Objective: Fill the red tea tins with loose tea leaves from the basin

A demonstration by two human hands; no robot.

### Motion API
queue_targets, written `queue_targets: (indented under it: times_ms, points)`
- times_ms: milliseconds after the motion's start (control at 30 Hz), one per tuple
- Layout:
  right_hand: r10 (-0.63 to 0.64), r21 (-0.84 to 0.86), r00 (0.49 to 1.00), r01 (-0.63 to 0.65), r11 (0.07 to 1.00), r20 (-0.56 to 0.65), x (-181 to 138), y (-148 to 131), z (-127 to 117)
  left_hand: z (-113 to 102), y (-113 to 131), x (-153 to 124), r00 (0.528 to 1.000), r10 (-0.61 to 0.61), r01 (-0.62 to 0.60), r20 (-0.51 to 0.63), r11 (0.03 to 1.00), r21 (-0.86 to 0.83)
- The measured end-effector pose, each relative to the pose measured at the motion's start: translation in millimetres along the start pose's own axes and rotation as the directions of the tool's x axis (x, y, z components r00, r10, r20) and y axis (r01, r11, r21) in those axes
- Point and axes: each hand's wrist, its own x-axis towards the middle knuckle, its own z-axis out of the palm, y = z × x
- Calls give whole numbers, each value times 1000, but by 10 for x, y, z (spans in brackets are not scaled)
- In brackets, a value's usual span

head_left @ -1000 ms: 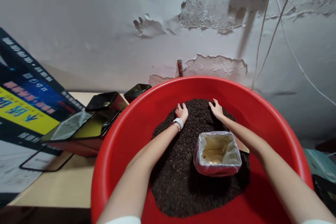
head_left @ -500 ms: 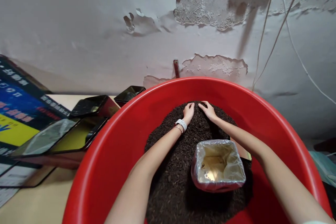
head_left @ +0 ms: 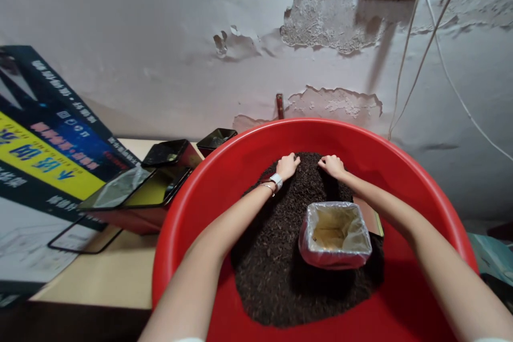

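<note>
A heap of dark, shredded loose tea leaves [head_left: 272,256] lies in the big red basin [head_left: 172,224]. At the far edge of the heap, my left hand [head_left: 287,166], with a white watch on its wrist, curls its fingers into the leaves. Opposite it, a short gap to the right, my right hand [head_left: 332,165] is closed, its fingertips at the leaves. How much either hand holds is hidden. Nearer to me, a square tin [head_left: 334,262] lined with a clear bag stands on the heap. Only a few bits show inside it. My right forearm passes beside a flat tin lid [head_left: 371,214].
Left of the basin, an uncovered tin [head_left: 132,214] with a bag and dark lids [head_left: 170,154] sit on a pale table [head_left: 108,272]. A printed carton [head_left: 52,171] leans there. White cables [head_left: 409,48] hang from an outlet on the peeling wall [head_left: 160,37].
My hands have moved apart along the far edge of the heap, and their fingers have curled in. The view has shifted left, showing more of the carton and table.
</note>
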Motion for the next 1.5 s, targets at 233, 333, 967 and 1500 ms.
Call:
queue_targets:
  times_ms: [233,333,967,1500]
  points:
    - [76,60,994,-72,996,-74,-350,96,-480,-78,503,-773,983,140,-88,119,927,-364]
    - [60,116,994,-49,992,-95,-519,54,-652,-27,668,-1190,932,277,-68,235,769,-635]
    - [-34,851,992,124,511,-124,-963,-208,-912,-122,689,-1602,818,387,74,426,663,-745]
    - [-339,833,796,-337,438,501,-1321,-492,-1024,-314,275,-1031,982,-101,163,161,878,-449]
